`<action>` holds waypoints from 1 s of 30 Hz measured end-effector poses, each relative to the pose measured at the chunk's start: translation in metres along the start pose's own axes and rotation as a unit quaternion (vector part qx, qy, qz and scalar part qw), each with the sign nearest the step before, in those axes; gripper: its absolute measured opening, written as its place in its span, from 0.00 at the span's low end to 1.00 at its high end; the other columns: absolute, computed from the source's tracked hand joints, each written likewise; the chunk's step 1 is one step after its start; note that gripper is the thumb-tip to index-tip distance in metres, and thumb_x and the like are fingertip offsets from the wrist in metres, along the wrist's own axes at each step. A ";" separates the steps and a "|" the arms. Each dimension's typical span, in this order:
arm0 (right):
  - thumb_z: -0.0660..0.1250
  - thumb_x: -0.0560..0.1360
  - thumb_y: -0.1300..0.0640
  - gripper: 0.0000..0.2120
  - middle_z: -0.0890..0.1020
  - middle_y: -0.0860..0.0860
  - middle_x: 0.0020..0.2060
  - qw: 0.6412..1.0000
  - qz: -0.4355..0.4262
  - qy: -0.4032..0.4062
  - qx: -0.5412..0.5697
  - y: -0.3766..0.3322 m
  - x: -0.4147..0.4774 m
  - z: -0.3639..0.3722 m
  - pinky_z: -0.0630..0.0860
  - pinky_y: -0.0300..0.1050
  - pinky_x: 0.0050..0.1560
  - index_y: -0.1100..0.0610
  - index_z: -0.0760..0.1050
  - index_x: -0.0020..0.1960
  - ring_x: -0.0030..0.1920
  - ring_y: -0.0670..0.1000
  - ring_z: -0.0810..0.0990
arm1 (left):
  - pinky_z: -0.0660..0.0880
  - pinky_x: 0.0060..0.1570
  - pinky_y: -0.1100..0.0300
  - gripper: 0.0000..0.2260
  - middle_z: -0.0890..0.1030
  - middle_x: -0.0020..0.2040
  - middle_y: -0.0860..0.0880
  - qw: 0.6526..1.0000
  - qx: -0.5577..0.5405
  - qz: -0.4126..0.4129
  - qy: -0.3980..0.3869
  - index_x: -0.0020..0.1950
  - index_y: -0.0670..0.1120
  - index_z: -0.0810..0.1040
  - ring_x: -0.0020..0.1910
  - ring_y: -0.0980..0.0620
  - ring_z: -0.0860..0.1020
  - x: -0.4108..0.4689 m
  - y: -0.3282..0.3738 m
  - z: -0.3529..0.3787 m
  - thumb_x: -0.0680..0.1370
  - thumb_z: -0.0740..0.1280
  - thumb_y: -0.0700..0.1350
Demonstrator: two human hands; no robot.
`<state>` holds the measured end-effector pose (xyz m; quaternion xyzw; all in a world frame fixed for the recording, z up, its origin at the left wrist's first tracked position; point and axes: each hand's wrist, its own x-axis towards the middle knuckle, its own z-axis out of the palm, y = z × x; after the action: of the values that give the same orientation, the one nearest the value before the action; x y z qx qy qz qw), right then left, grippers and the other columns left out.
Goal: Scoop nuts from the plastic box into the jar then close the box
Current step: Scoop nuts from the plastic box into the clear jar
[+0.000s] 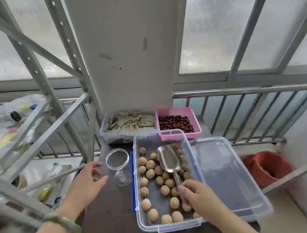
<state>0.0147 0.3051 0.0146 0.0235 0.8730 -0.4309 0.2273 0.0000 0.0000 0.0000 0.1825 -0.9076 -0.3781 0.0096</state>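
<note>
Right hand [196, 194]: fingers pinch the metal scoop [170, 160] handle inside the open plastic box [169, 224] of nuts [150, 173].
Left hand [87, 179]: fingers spread, just beside the empty jar [118, 166].
Lid [228, 180]: right of box.

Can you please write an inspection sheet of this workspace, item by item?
Surface: dark table, crowded.
Job's things: clear plastic box open, walnuts spread inside; metal scoop lying in it, bowl empty; clear jar left of the box, open and empty; box lid resting right of the box.
Clutter: clear tub of sachets; pink basket of red dates.
Grippers: right hand, fingers on the scoop handle; left hand open, beside the jar, not touching.
Cables: nothing seen.
Surroundings: metal shelving left, railing and frosted windows behind, red bucket right.
</note>
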 end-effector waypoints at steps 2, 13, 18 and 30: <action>0.63 0.77 0.51 0.05 0.80 0.45 0.38 0.999 0.013 0.038 0.005 0.006 0.028 -0.005 0.74 0.44 0.43 0.49 0.77 0.48 0.40 0.46 0.77 | 0.72 0.51 0.53 0.29 0.77 0.54 0.44 0.997 -0.009 -0.078 -0.028 0.67 0.46 0.67 0.49 0.46 0.76 0.016 0.005 0.009 0.70 0.74 0.47; 0.66 0.75 0.55 0.12 0.78 0.58 0.52 0.986 0.083 0.072 -0.127 0.046 0.116 0.020 0.65 0.39 0.32 0.59 0.73 0.54 0.43 0.55 0.74 | 0.61 0.71 0.51 0.55 0.63 0.75 0.44 0.992 -0.035 -0.119 -0.010 0.77 0.48 0.48 0.72 0.45 0.64 0.053 -0.009 0.063 0.61 0.81 0.49; 0.67 0.74 0.54 0.13 0.80 0.56 0.52 0.981 0.105 0.059 -0.152 0.048 0.129 0.030 0.71 0.44 0.44 0.58 0.73 0.57 0.52 0.57 0.79 | 0.61 0.69 0.56 0.50 0.67 0.73 0.46 0.994 -0.059 -0.088 0.015 0.75 0.48 0.55 0.71 0.48 0.66 0.067 -0.007 0.073 0.61 0.81 0.47; 0.57 0.78 0.59 0.12 0.72 0.49 0.33 0.983 0.119 0.035 -0.136 0.020 0.102 -0.002 0.63 0.35 0.30 0.62 0.76 0.54 0.31 0.46 0.70 | 0.66 0.65 0.55 0.44 0.72 0.68 0.52 1.000 -0.021 -0.009 -0.019 0.71 0.48 0.60 0.68 0.51 0.70 0.078 -0.024 0.061 0.62 0.80 0.47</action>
<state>-0.0725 0.3035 -0.0416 0.1111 0.9218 -0.2768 0.2478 -0.0743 -0.0005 -0.0697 0.1831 -0.8978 -0.4004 -0.0077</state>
